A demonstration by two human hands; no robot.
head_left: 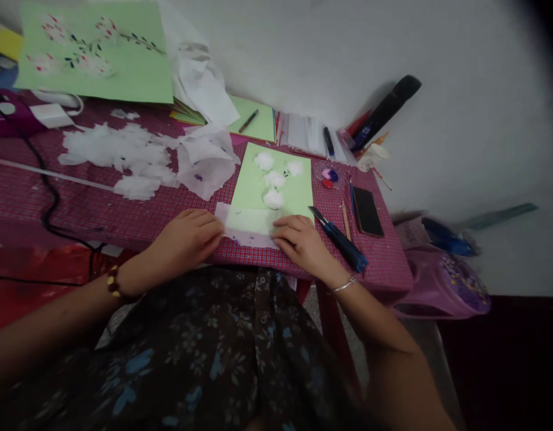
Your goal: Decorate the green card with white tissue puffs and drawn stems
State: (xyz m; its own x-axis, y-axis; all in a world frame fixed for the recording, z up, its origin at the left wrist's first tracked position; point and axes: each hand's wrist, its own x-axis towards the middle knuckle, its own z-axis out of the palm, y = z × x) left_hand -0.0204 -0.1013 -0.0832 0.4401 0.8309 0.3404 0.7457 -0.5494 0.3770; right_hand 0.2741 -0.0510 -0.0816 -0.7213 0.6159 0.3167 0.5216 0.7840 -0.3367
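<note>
A thin white tissue strip (247, 232) with purple specks lies across the near edge of a light green card (298, 194). At the strip's left end, my left hand (190, 234) has its fingers together, pinching the edge. My right hand (301, 239) grips the opposite end, thumb below the fingers. Several puffy white paper flowers (274, 179) sit on the card above the strip, with small dark leaf marks between them. A blue utility knife (341, 240), blade out, lies just right of my right hand.
Torn white tissue (118, 152) is heaped at left, beside a crumpled sheet (207, 158). Behind stands a green flower picture (96, 54). Paint blobs (329, 176), a wooden stick (345, 220) and a dark phone (367, 211) lie rightward. A black cable (49, 191) crosses the left side.
</note>
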